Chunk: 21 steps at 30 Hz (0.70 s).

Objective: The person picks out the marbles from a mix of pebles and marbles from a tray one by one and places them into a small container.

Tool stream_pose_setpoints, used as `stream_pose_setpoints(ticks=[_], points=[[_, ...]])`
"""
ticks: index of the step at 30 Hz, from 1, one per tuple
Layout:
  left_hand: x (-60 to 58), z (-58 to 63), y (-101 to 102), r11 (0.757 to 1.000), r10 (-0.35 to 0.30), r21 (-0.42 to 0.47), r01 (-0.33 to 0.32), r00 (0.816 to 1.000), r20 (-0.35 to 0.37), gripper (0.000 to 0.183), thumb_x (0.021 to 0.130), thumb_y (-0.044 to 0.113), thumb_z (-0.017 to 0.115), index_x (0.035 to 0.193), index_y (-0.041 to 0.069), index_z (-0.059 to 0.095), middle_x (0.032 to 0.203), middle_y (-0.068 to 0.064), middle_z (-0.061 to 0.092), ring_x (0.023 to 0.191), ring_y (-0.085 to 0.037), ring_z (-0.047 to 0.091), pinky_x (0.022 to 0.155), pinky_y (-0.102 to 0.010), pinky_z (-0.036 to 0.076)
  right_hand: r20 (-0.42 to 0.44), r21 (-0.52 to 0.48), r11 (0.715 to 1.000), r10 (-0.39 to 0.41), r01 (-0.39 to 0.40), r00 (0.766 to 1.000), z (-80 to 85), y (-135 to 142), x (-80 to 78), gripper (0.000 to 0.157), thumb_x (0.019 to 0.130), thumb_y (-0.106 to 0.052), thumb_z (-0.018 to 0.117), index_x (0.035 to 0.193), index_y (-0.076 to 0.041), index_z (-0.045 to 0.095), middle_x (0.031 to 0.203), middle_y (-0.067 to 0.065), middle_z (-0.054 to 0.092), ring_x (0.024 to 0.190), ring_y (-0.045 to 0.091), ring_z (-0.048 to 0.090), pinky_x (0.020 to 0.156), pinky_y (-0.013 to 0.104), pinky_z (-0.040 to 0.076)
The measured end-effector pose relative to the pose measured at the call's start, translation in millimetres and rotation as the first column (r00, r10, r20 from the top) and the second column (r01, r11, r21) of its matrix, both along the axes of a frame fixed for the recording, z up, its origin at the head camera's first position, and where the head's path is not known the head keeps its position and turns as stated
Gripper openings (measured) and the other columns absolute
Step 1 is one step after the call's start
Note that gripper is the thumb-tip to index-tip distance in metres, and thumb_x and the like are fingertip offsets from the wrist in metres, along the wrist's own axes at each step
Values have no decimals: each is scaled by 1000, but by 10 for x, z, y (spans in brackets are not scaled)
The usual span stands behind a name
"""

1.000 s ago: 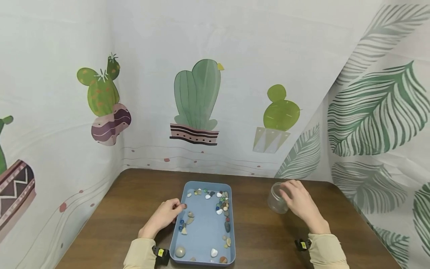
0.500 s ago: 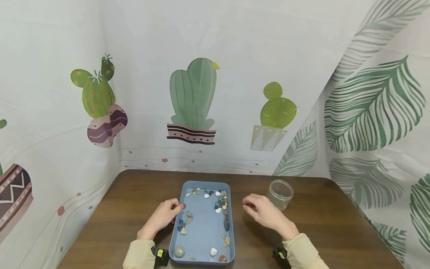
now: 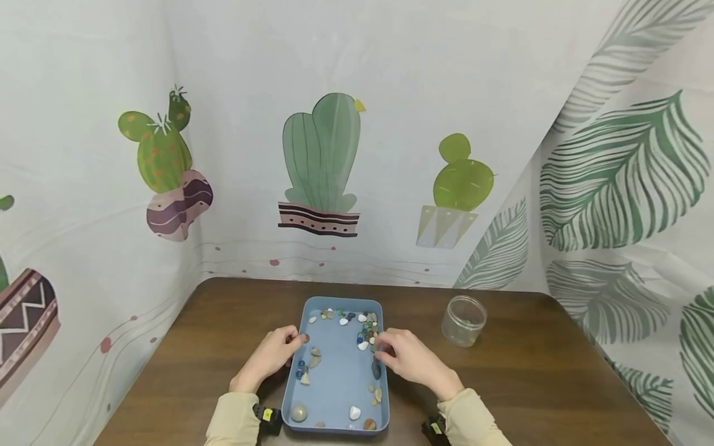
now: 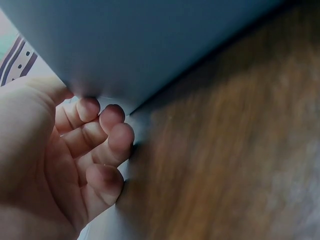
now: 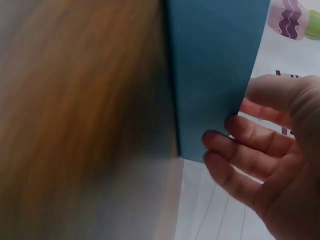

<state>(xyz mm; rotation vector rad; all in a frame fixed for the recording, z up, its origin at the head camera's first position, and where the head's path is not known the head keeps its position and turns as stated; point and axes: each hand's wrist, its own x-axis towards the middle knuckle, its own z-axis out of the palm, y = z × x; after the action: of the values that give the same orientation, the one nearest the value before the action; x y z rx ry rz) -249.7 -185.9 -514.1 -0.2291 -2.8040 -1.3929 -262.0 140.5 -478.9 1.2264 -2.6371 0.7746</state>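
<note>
A shallow blue tray [image 3: 337, 381] lies on the table, with stones and glass marbles [image 3: 365, 334] along its edges. My left hand [image 3: 269, 353] holds the tray's left side; in the left wrist view its thumb goes over the rim and its curled fingers [image 4: 111, 117] sit against the outer wall. Over the right rim, my right hand [image 3: 415, 360] reaches in beside the pebbles, its fingers loosely bent. The right wrist view shows those fingers [image 5: 250, 137] at the outer wall and rim, and what the tips touch inside is hidden.
A clear open jar [image 3: 464, 321] stands on the wooden table [image 3: 535, 371] to the right of the tray. Behind the table hangs a white cloth [image 3: 390, 155] printed with cacti and leaves.
My right hand has come away from the jar and moved left to the tray's right rim. My left hand has stayed on the left rim.
</note>
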Motion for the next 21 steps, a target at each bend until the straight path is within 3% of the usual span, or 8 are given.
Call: stream_pose_setpoints(ticks=[8,15,21], points=[[16,47,18,1000,-5,-13,5,1000,-11,35,98,30,61,71,12,47,56,1,46,51,-15,52,49,-27,39,-11,86,995,-48,49,999,163,-141,43,13,85,-6,73,96,-6,68,79,-2,58,68,8,50,62,26,46],[26,48,17,1000,-5,-24,4,1000,-7,34,98,28,60,70,13,48,55,2,46,51,-15,53,50,-27,41,2,122,992,44,-44,999,376,-476,90,14,86,-6,72,99,-6,68,85,1,63,75,9,57,66,23,48],[35,48,19,1000,-10,-26,9,1000,-24,33,98,29,60,71,14,49,55,3,47,50,-14,53,49,-27,42,50,166,983,70,-77,996,394,-933,149,12,84,-7,74,95,-6,70,72,-7,59,64,1,51,61,17,44]])
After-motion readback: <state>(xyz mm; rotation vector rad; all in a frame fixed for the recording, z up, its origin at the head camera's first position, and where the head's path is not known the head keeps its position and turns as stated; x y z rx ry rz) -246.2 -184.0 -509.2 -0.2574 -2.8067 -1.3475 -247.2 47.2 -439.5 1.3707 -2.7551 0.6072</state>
